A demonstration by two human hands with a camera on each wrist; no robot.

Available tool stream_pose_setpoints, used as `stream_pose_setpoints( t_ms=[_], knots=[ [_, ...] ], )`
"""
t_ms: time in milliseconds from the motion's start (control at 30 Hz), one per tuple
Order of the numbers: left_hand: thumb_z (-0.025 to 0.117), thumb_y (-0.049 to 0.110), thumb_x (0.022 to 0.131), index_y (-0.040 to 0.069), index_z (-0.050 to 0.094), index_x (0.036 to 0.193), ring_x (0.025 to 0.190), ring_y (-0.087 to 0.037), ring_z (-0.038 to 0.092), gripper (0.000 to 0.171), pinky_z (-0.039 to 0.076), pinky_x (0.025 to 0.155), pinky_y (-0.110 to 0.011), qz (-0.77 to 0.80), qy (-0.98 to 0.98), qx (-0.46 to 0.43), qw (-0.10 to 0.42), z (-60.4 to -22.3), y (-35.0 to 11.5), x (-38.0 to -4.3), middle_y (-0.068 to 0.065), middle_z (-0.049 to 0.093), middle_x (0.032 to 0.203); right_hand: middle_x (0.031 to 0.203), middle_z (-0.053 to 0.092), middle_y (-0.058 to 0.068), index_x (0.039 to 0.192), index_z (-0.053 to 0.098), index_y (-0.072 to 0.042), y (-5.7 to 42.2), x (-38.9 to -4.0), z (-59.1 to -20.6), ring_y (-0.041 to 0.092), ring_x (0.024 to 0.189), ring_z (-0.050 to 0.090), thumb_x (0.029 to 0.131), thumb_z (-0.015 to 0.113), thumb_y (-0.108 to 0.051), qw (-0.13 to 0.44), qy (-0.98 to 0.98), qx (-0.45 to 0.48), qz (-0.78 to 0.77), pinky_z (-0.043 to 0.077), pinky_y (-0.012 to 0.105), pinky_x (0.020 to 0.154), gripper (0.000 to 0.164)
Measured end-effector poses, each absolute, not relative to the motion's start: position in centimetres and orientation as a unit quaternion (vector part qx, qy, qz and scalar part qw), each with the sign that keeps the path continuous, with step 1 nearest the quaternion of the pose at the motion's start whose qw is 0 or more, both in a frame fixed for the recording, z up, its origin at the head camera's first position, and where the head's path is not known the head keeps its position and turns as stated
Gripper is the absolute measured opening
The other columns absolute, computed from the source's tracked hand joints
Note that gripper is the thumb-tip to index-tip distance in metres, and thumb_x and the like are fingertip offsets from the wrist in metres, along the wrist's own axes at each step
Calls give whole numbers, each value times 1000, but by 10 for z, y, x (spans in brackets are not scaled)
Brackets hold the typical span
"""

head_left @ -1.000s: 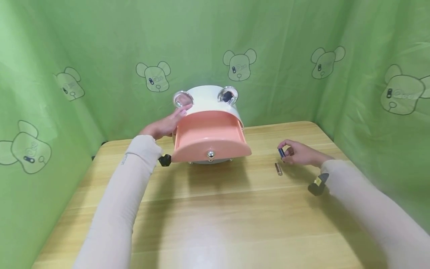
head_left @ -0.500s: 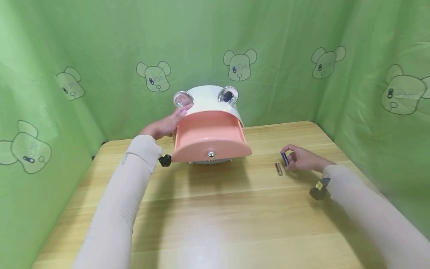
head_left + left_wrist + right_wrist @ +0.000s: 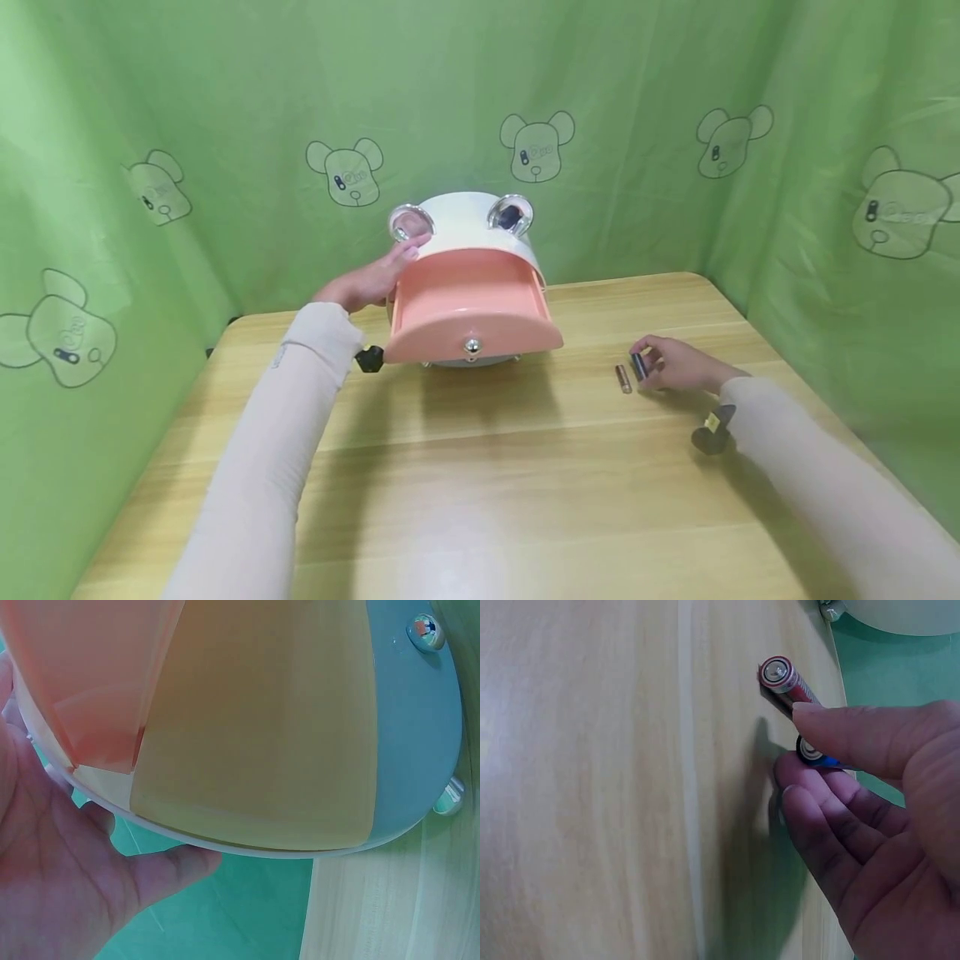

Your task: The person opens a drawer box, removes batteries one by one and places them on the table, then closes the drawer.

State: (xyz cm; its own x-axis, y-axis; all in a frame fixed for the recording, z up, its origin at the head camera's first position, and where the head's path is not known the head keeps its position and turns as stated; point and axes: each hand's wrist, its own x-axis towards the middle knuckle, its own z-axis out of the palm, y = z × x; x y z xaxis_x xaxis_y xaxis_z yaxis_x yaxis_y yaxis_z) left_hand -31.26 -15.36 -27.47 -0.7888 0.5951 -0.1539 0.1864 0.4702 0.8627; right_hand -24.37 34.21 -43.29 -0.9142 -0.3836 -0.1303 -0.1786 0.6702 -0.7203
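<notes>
Right hand [image 3: 678,364] pinching one blue battery [image 3: 639,367]

- Tabletop [image 3: 465,492], pale wood grain.
- Red-brown battery [image 3: 623,379], lying on the wood, just left of the blue one.
- Blue battery, tilted, clamped between the right thumb and fingers; whether it touches the wood cannot be told.
- Pink drawer [image 3: 480,321], standing open, silver knob [image 3: 472,347] at front.
- Left hand [image 3: 375,279], digits spread apart, resting against the left side of a white case [image 3: 467,221].
- The case, upright, bearing two silver rings [image 3: 511,217].
- Green curtain [image 3: 442,75], bear-face print, behind.
</notes>
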Motion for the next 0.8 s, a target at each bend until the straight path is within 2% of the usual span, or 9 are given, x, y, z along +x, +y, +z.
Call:
stream_pose_setpoints(
  t_ms=[200,333,633,800],
  knots=[
    [19,54,102,44,4,154,134,-42,36,54,37,101,-63,461,826,244,214,-283,-154,-320,-4,-6,162,93,62,13,122,50,6,346,-244,-444,23,82,60,76,79,-5,140,903,-160,-374,53,29,69,56],
    [21,57,101,46,6,153,132,-41,38,55,38,100,-62,459,827,248,208,-283,-152,-321,-3,-4,162,94,60,12,127,50,7,350,-243,-450,22,82,56,76,80,-8,136,897,-147,-395,50,27,70,61],
    [20,56,102,43,6,154,131,-39,41,55,40,100,-59,462,826,253,200,-280,-154,-320,-6,0,162,99,56,15,130,49,8,343,-240,-450,21,85,52,77,80,-12,144,881,-132,-431,49,26,73,64],
    [20,56,102,45,6,153,131,-39,40,54,40,100,-59,462,827,247,205,-282,-156,-320,-5,-1,162,99,54,14,130,50,7,342,-240,-451,22,87,50,79,80,-16,143,891,-133,-410,48,27,74,63]
  ],
)
